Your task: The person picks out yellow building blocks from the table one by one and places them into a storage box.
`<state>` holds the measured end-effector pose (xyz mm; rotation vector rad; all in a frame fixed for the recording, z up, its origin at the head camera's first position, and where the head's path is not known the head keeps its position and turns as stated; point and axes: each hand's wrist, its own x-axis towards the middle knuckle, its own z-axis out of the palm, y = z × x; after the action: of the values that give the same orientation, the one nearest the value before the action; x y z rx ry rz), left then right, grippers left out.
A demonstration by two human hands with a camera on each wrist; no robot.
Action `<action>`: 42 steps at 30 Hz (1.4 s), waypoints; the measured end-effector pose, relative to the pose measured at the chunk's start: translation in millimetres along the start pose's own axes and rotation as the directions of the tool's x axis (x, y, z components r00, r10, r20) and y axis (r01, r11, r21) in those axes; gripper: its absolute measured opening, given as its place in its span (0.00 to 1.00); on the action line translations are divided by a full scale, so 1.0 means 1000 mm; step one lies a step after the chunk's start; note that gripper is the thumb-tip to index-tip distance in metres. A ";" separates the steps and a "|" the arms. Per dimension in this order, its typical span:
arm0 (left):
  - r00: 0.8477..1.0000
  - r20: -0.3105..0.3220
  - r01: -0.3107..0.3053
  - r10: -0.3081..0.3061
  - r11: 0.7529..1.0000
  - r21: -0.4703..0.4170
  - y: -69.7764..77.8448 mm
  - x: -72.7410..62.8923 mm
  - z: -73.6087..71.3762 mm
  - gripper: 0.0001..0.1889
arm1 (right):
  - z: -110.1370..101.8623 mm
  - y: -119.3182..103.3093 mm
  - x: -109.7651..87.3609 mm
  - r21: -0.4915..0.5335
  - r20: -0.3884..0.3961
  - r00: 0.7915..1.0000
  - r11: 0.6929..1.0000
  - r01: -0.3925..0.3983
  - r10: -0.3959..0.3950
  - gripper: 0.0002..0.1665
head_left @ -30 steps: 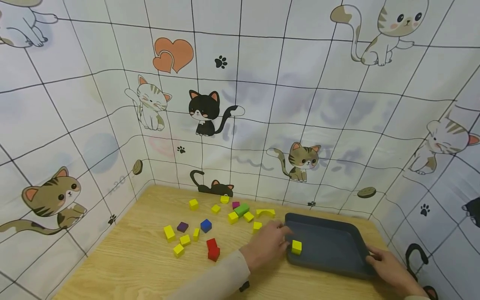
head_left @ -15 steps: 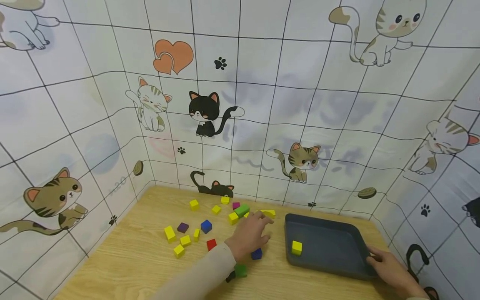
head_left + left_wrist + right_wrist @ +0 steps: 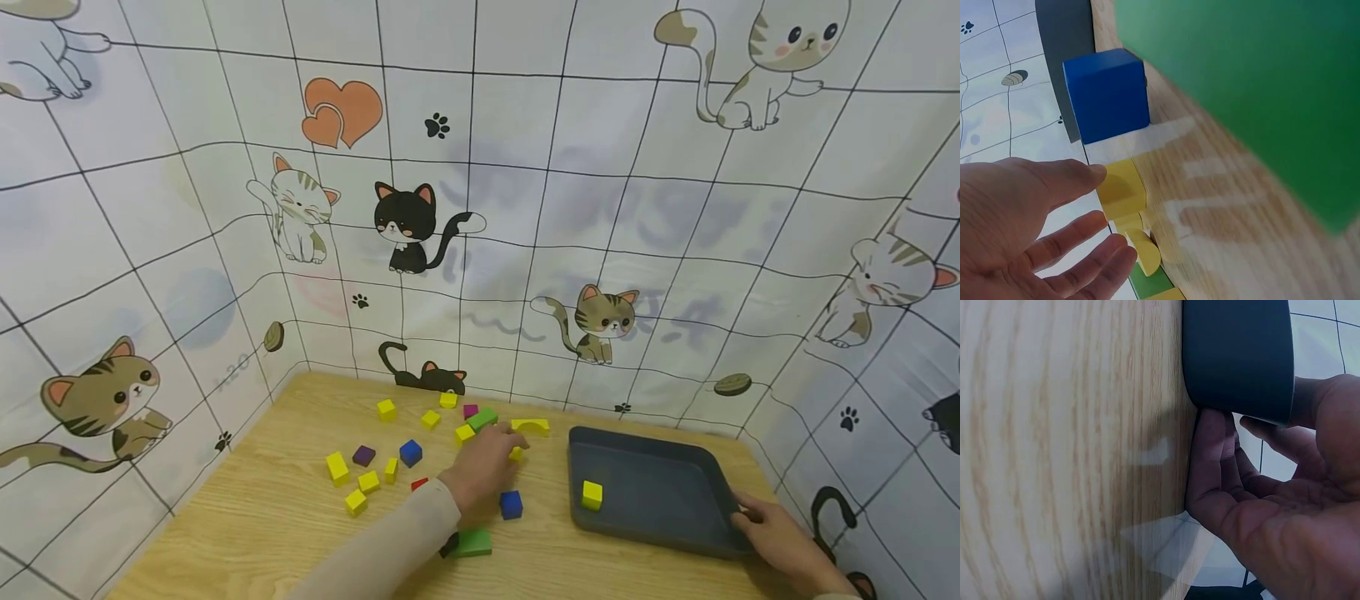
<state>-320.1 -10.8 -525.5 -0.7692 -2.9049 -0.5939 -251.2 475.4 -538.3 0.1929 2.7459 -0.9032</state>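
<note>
- While the left hand hangs over the table, its fingers are spread and grip nothing; the nearest yellow block lies by the thumb tip, contact unclear.
- A pinch across that block's opposite faces seems best, clear of the blue block near it.
- The right hand grips the tray at its end; a firm hold should steady it.
- Another yellow cube sits inside, near the opposite wall.

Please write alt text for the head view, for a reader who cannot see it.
A person's left hand reaches among small coloured blocks scattered on a light wood-grain table, while the right hand holds the edge of a dark grey rectangular tray containing one yellow cube. Behind are white grid-lined walls with cartoon cats.
</note>
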 end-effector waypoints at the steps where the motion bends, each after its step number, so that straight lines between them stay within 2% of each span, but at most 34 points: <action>1: 1.000 -0.001 -0.001 0.001 1.000 -0.006 -0.001 0.000 0.000 0.18 | 0.000 0.000 0.000 -0.001 0.000 1.000 1.000 -0.006 0.006 0.38; 10: 1.000 0.011 0.016 -0.016 0.999 -0.051 -0.009 0.002 0.002 0.18 | -0.001 0.000 0.003 0.021 0.010 0.998 0.998 -0.056 0.056 0.40; 18: 0.997 0.046 0.059 -0.056 0.995 -0.085 -0.009 0.006 0.003 0.19 | -0.004 0.002 0.006 0.026 0.030 0.999 0.999 -0.045 0.044 0.42; 24: 0.998 0.041 0.055 -0.052 0.995 -0.086 -0.008 0.005 0.003 0.18 | -0.003 0.001 0.003 0.009 0.021 0.999 1.000 -0.026 0.026 0.41; 31: 0.998 0.035 0.051 -0.046 0.990 -0.132 -0.008 0.001 0.003 0.16 | -0.003 0.001 0.003 0.005 0.039 0.999 1.000 -0.014 0.014 0.42; 42: 0.998 0.038 0.048 -0.044 0.991 -0.124 -0.007 0.002 0.004 0.16 | -0.004 0.022 0.015 0.026 0.056 0.998 0.999 -0.023 0.022 0.47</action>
<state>-324.9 -14.5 -531.0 -0.7346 -2.9476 -0.7816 -262.4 496.4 -551.8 0.2006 2.6766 -0.9261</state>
